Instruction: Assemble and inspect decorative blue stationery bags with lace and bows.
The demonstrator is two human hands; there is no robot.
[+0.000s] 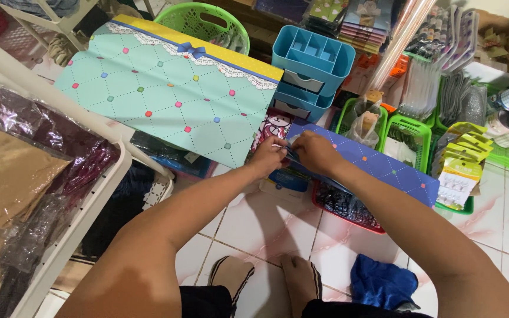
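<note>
Right now both hands meet over the near end of a purple gift box point(378, 168) that lies flat and slanted, resting across a red basket point(349, 213) and a green basket point(410, 132). The left hand point(268, 156) is pinched narrow on the box's end edge, next to a small cartoon-printed bag point(270, 126), and the right hand point(315, 152) is closed on the same edge from the other side; fingertips of the two hands touch or nearly touch. What exactly sits between the fingers is too small to tell, perhaps a flap or a strip of plastic.

To handle this edge well, I judge the left hand should hold the cardboard steady while the right does the fine pulling, with short, even tugs so the thin board does not crease. A larger teal gift box point(166, 88) lies just to the left, propped against a blue drawer organizer point(312, 62).
</note>
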